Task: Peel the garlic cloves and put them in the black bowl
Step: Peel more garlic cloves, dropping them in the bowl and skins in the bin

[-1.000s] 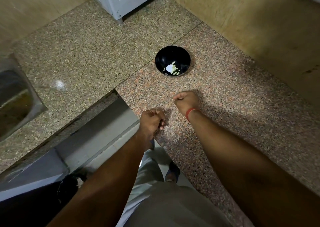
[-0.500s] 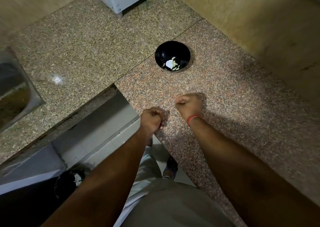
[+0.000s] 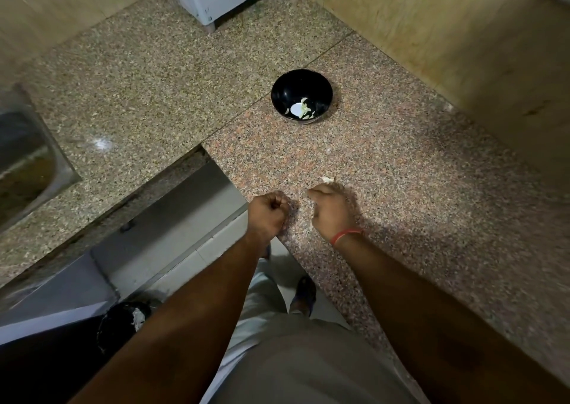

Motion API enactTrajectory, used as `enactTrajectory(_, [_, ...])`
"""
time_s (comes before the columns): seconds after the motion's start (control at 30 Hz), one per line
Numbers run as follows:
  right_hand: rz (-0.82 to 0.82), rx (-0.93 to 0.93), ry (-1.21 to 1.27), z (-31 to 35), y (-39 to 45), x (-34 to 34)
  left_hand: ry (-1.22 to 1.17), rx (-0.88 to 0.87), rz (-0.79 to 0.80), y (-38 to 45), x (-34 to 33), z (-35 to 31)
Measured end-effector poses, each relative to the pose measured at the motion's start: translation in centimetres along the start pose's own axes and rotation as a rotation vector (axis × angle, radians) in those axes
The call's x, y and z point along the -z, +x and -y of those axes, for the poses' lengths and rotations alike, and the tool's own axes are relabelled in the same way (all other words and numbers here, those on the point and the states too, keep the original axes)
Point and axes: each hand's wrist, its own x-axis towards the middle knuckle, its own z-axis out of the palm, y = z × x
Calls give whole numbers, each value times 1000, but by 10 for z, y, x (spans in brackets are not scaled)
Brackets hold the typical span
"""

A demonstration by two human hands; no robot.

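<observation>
The right hand (image 3: pixel 334 212) has curled fingers, pinching a pale garlic piece (image 3: pixel 327 180) at its far edge. The left hand (image 3: pixel 267 215) is a tight fist; I cannot tell what it holds. Far behind them on the counter (image 3: pixel 416 187), the black bowl (image 3: pixel 301 95) holds peeled garlic cloves (image 3: pixel 301 109).

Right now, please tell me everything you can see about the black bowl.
The bowl is round, black and glossy, maybe plastic or glazed ceramic. It stands upright on the pinkish granite counter, near the seam with the greyer slab, well beyond both hands. Nothing touches it but the counter. On its floor lie a few pale, greenish-white pieces, probably peeled garlic, next to a bright white patch that may be only a reflection. Most of the inside is bare.
</observation>
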Motion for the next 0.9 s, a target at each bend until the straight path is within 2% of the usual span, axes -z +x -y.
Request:
enactTrajectory(0.13, [72, 101, 42, 7, -5, -4, -31, 12, -10, -11, 4, -4])
enactTrajectory(0.3, [-26, -34, 147, -6, -4, 11, -145, 64, -55, -23, 6, -5])
enactTrajectory(0.47, [15, 11, 9, 5, -5, 3, -125, 48, -70, -31, 5, -3])
enactTrajectory(0.9, [-135, -103, -107, 42, -27, -35, -106, -15, -52, -37, 21, 21])
